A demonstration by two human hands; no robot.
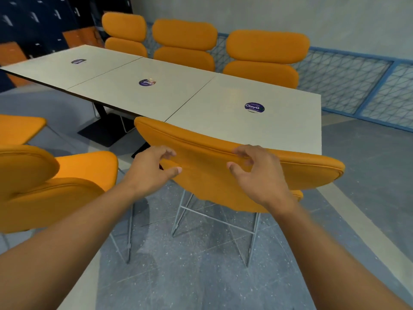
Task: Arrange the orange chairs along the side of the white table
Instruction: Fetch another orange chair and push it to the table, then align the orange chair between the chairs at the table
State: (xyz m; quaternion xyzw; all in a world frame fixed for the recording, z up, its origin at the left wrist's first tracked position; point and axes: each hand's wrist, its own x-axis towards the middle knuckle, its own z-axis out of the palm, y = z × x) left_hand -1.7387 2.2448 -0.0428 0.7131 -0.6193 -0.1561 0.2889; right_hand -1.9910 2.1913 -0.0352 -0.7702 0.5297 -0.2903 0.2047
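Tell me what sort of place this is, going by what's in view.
Probably a canteen or café seating area. A long white table is made of three joined tops, each with a round branded sticker; matching orange chairs line its far side; a blue mesh railing runs behind them.

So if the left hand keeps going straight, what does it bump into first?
The padded back of the nearest orange chair; the left hand has its curled fingers right at its edge. Behind it comes the white table, though depth is hard to judge.
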